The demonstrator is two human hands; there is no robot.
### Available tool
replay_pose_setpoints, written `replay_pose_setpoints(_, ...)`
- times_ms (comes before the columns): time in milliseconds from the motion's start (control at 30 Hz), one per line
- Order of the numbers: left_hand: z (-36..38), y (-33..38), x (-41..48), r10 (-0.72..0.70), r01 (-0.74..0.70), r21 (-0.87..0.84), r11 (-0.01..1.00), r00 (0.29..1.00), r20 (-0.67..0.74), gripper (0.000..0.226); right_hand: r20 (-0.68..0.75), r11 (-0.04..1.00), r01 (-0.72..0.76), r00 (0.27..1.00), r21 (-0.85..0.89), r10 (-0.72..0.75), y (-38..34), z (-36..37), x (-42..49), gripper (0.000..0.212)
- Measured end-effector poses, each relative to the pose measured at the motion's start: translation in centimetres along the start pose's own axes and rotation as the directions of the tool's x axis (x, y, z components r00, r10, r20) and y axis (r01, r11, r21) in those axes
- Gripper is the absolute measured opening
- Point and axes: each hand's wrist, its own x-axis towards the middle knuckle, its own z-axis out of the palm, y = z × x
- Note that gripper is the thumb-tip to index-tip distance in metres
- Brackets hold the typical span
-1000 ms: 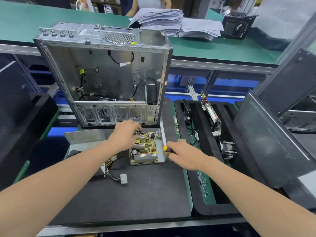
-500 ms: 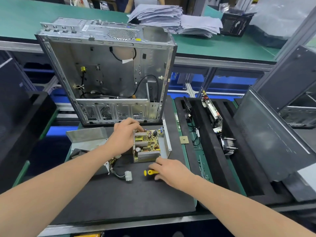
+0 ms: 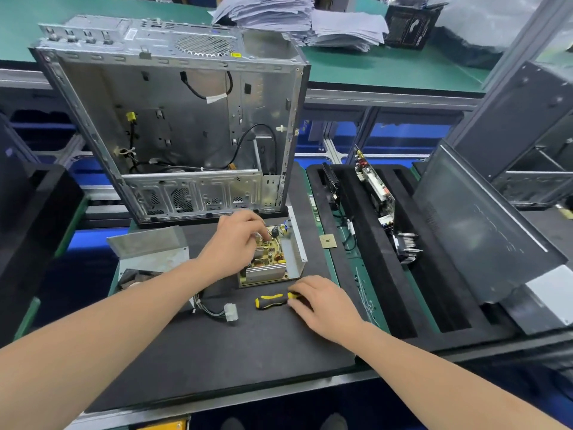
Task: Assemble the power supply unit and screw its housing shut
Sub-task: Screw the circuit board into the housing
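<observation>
1. Metal cover (image 3: 148,246): on the black mat (image 3: 217,352), left.
2. My left hand (image 3: 235,243): fingers bent down into the open power supply unit (image 3: 269,270), mid-mat; whether they pinch anything, I cannot tell.
3. Screwdriver (image 3: 273,301): flat on the mat, just before the unit.
4. My right hand (image 3: 322,302): fingers curled on its shaft end.

1. The desk (image 3: 217,361) in front of me is covered with a black mat and edged in metal.
2. Behind it runs a long green bench (image 3: 387,69) carrying untidy stacks of paper (image 3: 310,20) and a black box (image 3: 409,26).
3. A grey aluminium rail (image 3: 387,99) fronts that bench, with blue panels (image 3: 403,135) showing beneath it between slanted metal struts.
4. To the right lies a slotted black foam tray (image 3: 372,259); a dark grey panel (image 3: 483,231) leans over its far side.
5. The light is bright and even.
</observation>
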Motion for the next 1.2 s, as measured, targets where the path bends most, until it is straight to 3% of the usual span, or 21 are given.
replay_pose_setpoints(267,2.6,5.1,2.9,0.138,-0.138,0.001,0.990,0.990,0.003,0.043,-0.150,0.956,-0.266,0.947,0.125,0.283,6.9,-3.5,-1.9,0.019)
replay_pose_setpoints(367,4.6,8.2,4.2,0.223,-0.223,-0.007,0.975,0.975,0.017,0.040,-0.225,0.892,-0.392,0.870,0.224,0.438,10.7,-5.8,-2.7,0.015)
replay_pose_setpoints(467,7.6,11.2,4.9,0.273,-0.269,-0.043,0.962,0.953,0.132,0.037,-0.228,0.816,-0.484,0.796,0.317,0.561,14.3,-7.8,-4.1,0.015)
replay_pose_setpoints(667,14.6,13.0,4.7,0.217,-0.235,0.009,0.972,0.912,0.347,0.030,-0.093,0.776,-0.526,0.804,0.348,0.587,18.1,-8.4,-6.7,0.019)
replay_pose_setpoints(800,17.3,11.0,3.6,0.229,-0.293,0.159,0.943,0.915,0.331,0.027,0.047,0.810,-0.499,0.858,0.308,0.511,18.7,-8.0,-6.9,0.017)
replay_pose_setpoints(967,17.7,7.7,2.3,0.236,-0.328,0.281,0.902,0.919,0.316,0.039,0.251,0.882,-0.441,0.884,0.167,0.395,18.4,-6.0,-5.6,0.023)
replay_pose_setpoints(1067,17.9,7.0,1.9,0.240,-0.331,0.283,0.900,0.919,0.313,0.041,0.408,0.917,-0.397,0.834,-0.021,0.371,17.4,-3.8,-4.4,0.027)
replay_pose_setpoints(1167,18.2,7.0,1.6,0.225,-0.318,0.278,0.906,0.921,0.319,0.040,0.516,0.901,-0.360,0.739,-0.240,0.433,16.4,-2.1,-3.6,0.013)
replay_pose_setpoints(1200,18.2,6.9,1.6,0.222,-0.313,0.269,0.911,0.921,0.320,0.040,0.529,0.894,-0.362,0.721,-0.264,0.448,16.1,-1.7,-3.4,0.020)
